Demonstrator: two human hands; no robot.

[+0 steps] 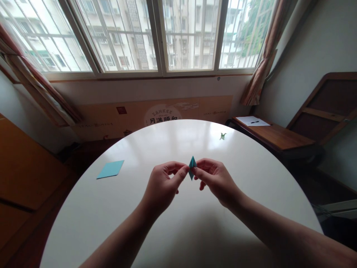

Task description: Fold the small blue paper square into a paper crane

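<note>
A small teal piece of folded origami paper [192, 163], diamond-shaped, is held upright above the white round table [178, 230]. My left hand [167, 182] pinches its left edge between thumb and forefinger. On the other side, my right hand [213, 176] grips the right edge, its thumb lying across the front face. The fingers cover part of the paper's middle. To the left on the tabletop lies a flat stack or sheet of teal square paper [111, 169]. Near the far right edge stands a small green folded paper crane [222, 136].
Beyond the table on the right is a wooden desk or bench [290, 134] with a white paper [252, 121] and a dark pen [254, 122] on it. A large printed cardboard box [195, 108] stands beneath the barred window. Curtains [36, 82] hang at both sides.
</note>
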